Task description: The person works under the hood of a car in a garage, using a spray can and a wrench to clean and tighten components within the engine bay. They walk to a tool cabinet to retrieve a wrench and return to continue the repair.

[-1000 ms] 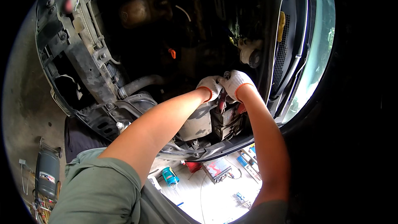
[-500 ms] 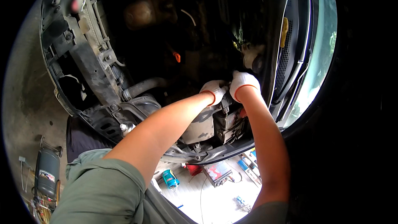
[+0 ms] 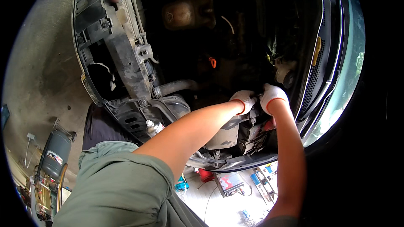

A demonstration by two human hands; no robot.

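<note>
I stand over a car's open engine bay. Both gloves are white with orange cuffs. My left hand has its fingers bent in among parts above a grey plastic box; whatever they grip is hidden. Just right of it, my right hand is closed on something small and dark that I cannot make out. Below them sit a dark connector, a black boxy part and a red cover, partly behind my right arm.
A spray can stands at the near left of the bay. An orange loop handle shows deeper inside; the windscreen is right. A grey tank is on the floor at left. Tool cases lie on the light surface below.
The view has turned, so the bay sits further right in the picture. My hands have parted slightly and shifted a little nearer; a red piece seen between them earlier no longer shows there.
</note>
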